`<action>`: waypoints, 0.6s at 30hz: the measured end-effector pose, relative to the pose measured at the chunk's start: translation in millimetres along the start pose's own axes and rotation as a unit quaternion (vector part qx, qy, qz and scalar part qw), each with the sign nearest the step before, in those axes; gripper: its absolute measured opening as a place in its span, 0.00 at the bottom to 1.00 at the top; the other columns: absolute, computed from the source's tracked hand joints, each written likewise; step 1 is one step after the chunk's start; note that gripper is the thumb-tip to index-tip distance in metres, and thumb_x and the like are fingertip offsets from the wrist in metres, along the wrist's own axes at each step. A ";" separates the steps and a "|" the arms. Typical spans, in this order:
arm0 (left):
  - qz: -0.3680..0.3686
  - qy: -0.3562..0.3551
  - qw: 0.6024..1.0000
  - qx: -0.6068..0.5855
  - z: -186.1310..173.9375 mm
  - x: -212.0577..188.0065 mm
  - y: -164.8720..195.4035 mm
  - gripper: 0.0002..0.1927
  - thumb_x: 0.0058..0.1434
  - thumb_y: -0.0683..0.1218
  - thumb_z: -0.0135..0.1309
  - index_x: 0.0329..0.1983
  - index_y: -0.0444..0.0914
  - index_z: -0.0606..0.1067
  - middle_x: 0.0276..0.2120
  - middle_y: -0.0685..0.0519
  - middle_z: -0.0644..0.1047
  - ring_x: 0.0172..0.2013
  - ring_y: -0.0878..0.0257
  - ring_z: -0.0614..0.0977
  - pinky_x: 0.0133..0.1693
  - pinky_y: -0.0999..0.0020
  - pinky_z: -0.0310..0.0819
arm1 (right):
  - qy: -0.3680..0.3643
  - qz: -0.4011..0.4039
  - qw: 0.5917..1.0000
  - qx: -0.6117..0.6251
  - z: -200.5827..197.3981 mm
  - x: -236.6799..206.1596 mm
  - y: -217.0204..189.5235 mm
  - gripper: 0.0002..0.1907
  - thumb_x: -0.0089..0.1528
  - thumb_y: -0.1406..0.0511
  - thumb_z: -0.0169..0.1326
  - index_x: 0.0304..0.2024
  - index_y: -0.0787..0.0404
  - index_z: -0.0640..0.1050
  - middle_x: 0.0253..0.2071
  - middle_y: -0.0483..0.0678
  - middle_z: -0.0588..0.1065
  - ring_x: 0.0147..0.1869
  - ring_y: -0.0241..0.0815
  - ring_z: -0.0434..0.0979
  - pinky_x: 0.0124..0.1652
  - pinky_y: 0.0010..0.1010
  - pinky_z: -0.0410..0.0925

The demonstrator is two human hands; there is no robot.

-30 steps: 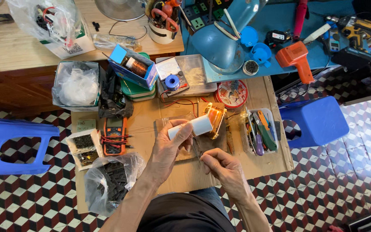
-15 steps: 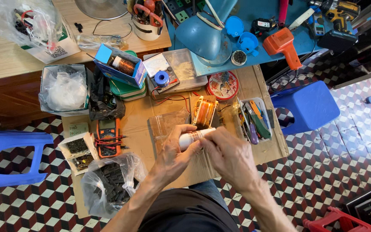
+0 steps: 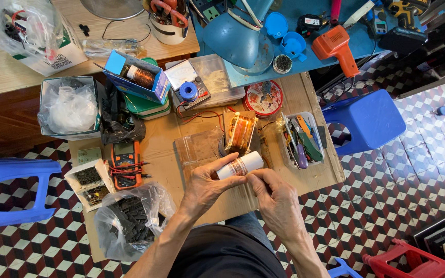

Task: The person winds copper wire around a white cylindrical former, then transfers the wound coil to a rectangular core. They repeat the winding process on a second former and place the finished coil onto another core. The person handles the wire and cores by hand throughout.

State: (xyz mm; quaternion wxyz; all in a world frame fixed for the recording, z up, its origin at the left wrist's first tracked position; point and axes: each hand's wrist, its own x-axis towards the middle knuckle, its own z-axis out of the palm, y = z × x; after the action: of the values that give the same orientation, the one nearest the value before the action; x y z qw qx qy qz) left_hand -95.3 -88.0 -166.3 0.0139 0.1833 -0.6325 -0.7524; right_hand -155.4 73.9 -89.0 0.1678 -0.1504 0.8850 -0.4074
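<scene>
My left hand grips a white cylinder wound with a band of copper wire, held over the low wooden table. My right hand pinches the same cylinder from below at its wound middle. Just beyond the hands stands a coil of copper wire on a frame. A thin wire seems to run from the cylinder toward that coil, though it is too fine to be sure.
An orange multimeter lies left of my hands. A tray of hand tools is at the right, a round red tin behind it. Bags of black parts, blue stools and a cluttered blue bench surround the table.
The white cylinder has come down from above the table toward me, and my right hand has closed in on it. The camera view has tilted and moved closer.
</scene>
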 end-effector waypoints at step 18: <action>-0.140 -0.074 0.914 -0.373 4.9 2.1 -16.3 0.18 0.66 0.52 0.53 0.51 0.35 0.78 0.42 0.53 0.79 0.41 0.67 0.79 0.45 0.69 0.77 | -0.064 0.108 0.988 0.090 12.0 13.4 30.2 0.13 0.64 0.59 0.56 0.40 0.62 0.83 0.24 0.42 0.75 0.28 0.30 0.69 0.28 0.26 0.64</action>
State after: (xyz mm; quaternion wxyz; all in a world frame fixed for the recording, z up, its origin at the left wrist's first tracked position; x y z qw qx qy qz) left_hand -95.2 -80.6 -181.8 -0.0711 0.1959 -0.2733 -0.9391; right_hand -166.3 79.2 -122.0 0.2795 -0.0640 0.8435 -0.4541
